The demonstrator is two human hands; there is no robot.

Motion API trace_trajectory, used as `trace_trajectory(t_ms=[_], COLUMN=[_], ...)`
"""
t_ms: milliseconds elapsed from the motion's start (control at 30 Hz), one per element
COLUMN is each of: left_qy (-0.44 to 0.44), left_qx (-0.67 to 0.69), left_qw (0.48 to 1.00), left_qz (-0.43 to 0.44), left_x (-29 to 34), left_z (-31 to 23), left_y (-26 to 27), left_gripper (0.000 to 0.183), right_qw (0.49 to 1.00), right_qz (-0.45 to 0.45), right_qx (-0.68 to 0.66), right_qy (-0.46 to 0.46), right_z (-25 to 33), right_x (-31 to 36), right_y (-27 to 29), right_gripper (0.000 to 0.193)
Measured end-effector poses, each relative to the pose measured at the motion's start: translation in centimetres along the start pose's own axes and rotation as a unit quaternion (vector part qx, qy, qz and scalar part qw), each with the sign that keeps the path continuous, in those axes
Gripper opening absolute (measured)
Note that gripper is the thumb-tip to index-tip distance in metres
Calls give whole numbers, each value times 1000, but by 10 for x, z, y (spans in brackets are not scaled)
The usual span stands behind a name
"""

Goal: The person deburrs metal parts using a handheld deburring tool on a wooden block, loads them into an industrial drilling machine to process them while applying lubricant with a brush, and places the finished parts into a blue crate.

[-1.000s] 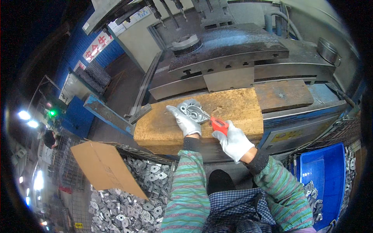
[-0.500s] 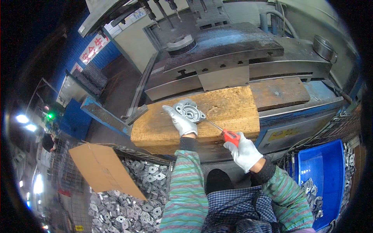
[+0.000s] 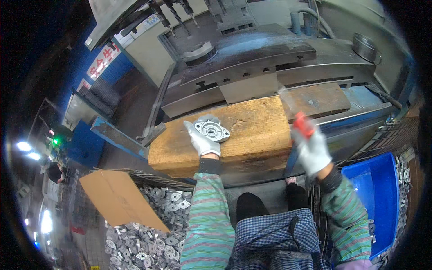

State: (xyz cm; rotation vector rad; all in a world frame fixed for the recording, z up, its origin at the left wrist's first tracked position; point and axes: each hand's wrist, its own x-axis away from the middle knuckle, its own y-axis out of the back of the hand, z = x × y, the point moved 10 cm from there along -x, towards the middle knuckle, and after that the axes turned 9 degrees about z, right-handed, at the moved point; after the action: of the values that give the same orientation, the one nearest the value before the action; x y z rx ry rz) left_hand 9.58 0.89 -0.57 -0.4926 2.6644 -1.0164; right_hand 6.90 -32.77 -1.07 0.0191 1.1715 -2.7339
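Note:
My left hand [image 3: 203,140], in a white glove, grips a grey cast-metal housing [image 3: 211,129] with a round recessed centre and two eared bolt holes. It rests on the thick wooden block [image 3: 256,121], open side up. My gloved right hand [image 3: 313,150] is closed round a red-handled screwdriver [image 3: 303,124], raised to the right of the block and apart from the housing. Motion smears that hand and the tool; the slim shaft shows only faintly, pointing up and away.
A drilling machine's table [image 3: 247,51] with a round fixture [image 3: 199,53] stands behind the block. At lower left, a bin of castings [image 3: 157,245] is partly covered by cardboard [image 3: 119,198]. A blue tub [image 3: 371,180] stands at right. A darker board [image 3: 319,101] lies beside the block.
My right hand has swung the screwdriver up and to the right, off the housing's edge. The left hand still holds the housing on the block, now turned slightly. The whole view has shifted a little.

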Motion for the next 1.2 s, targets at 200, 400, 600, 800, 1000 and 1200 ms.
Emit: trace_trajectory(t_ms=[200, 400, 600, 800, 1000, 1200], left_qy=[139, 204, 255, 292, 320, 308], left_qx=[162, 169, 178, 300, 190, 196], left_qw=[975, 961, 947, 891, 928, 928], left_qz=[61, 84, 80, 174, 29, 68], left_x=[70, 141, 183, 216, 242, 245], left_z=[25, 40, 71, 91, 92, 89], left_y=[-57, -93, -102, -133, -106, -100], left_gripper=[64, 63, 50, 48, 29, 39], right_qw=[743, 793, 749, 971, 972, 978], right_qz=[-138, -262, -163, 85, 55, 72], right_qx=[556, 511, 611, 98, 101, 87], right_qy=[347, 203, 198, -201, -203, -178], right_z=[198, 182, 98, -46, -44, -41], right_x=[-31, -4, 99, 171, 182, 189], right_y=[56, 167, 83, -5, -17, -25], right_gripper=[38, 51, 54, 58, 53, 50])
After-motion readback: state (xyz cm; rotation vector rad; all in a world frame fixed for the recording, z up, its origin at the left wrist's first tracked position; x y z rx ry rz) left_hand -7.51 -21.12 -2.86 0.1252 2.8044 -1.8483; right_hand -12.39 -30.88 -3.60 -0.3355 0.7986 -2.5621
